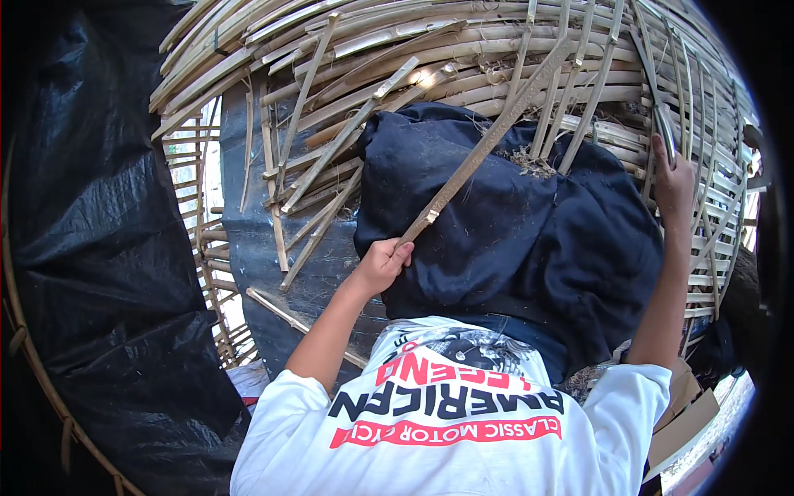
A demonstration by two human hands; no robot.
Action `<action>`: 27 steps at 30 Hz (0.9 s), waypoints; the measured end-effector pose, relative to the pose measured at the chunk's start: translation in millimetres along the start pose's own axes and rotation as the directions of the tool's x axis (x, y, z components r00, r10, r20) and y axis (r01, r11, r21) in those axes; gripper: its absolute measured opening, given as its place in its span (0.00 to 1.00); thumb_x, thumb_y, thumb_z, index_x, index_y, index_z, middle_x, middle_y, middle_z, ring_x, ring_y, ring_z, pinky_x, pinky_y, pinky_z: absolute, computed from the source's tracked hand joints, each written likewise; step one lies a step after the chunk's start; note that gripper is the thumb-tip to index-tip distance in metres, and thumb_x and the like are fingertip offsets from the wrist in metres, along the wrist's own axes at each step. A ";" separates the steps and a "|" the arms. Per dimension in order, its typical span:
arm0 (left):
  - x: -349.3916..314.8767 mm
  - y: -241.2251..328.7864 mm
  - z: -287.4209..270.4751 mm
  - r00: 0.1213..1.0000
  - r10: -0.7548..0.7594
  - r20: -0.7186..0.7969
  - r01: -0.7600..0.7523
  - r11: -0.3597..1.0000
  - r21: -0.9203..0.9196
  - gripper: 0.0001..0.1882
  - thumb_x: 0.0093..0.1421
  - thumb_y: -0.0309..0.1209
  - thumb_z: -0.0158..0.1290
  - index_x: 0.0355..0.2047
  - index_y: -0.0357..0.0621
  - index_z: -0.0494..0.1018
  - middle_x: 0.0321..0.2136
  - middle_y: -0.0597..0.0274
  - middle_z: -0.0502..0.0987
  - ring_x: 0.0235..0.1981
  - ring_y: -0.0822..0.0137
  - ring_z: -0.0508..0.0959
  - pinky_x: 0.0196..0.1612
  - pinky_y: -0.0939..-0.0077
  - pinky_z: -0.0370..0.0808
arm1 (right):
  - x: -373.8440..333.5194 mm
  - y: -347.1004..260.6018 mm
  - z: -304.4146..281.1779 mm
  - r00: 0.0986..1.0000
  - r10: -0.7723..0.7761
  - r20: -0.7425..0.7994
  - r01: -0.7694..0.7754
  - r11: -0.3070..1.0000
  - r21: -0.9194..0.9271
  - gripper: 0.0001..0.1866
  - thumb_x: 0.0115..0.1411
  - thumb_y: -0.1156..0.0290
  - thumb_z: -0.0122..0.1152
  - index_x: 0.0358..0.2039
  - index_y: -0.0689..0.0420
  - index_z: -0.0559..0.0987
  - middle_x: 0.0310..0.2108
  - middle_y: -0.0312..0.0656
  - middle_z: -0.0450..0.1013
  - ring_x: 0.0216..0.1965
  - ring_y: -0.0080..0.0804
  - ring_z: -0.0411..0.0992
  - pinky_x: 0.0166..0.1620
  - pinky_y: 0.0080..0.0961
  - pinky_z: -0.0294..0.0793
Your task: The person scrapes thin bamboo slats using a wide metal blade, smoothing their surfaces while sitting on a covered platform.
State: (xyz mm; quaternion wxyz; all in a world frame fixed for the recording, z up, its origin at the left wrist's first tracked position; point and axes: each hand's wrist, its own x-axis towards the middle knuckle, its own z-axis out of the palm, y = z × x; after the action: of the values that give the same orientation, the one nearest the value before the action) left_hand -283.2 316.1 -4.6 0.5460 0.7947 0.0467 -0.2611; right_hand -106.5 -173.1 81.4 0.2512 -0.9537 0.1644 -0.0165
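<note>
My left hand [387, 264] is closed round the lower end of a long split bamboo strip [471, 157]. The strip slants up and to the right over a dark blue cloth [480, 223] spread across my lap. Out at the right, my raised right hand [675, 186] grips a long, narrow knife [664, 124], its dark blade pointing up and away from me. The knife is apart from the held strip. Fibrous shavings [529, 161] lie on the cloth, below the far ends of several thin strips [571, 99].
Stacked bamboo strips [397, 50] fill the far side. Several loose pieces [318, 198] lie left of the cloth on a dark sheet [273, 240]. A slatted bamboo wall [719, 182] curves round the right, above a cardboard box [682, 426]. Black plastic sheeting [99, 231] hangs at the left.
</note>
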 end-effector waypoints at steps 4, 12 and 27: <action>0.6 10.4 -20.7 0.945 -0.246 0.217 0.300 0.917 -0.264 0.32 0.70 0.55 0.43 0.24 0.35 0.73 0.09 0.73 0.60 0.10 0.80 0.57 0.15 0.80 0.52 | -99.3 -78.6 60.9 0.913 -0.350 0.210 0.330 0.935 0.128 0.29 0.53 0.43 0.67 0.26 0.63 0.77 0.19 0.56 0.73 0.25 0.56 0.74 0.31 0.42 0.72; 18.2 27.3 -23.0 0.897 -0.353 0.264 0.390 0.915 -0.101 0.39 0.67 0.61 0.43 0.21 0.33 0.74 0.07 0.72 0.58 0.09 0.80 0.56 0.15 0.80 0.52 | -149.6 -91.0 142.2 0.678 -0.649 0.344 0.643 0.751 0.148 0.32 0.51 0.34 0.64 0.21 0.56 0.75 0.17 0.45 0.75 0.22 0.44 0.78 0.27 0.37 0.77; 14.0 -3.1 -31.3 0.933 -0.239 0.271 0.292 0.940 -0.177 0.43 0.64 0.65 0.45 0.21 0.29 0.78 0.06 0.70 0.60 0.07 0.78 0.57 0.14 0.78 0.53 | -73.6 -51.8 93.5 0.997 -0.077 0.017 0.055 0.834 0.549 0.31 0.64 0.44 0.58 0.26 0.65 0.74 0.15 0.36 0.62 0.20 0.23 0.59 0.25 0.27 0.61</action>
State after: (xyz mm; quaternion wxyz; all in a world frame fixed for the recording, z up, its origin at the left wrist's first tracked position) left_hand -260.8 342.2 -5.3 0.5893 0.6791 0.1140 -0.4225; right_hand -149.7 -62.7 28.6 0.5161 -0.8471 0.1150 -0.0533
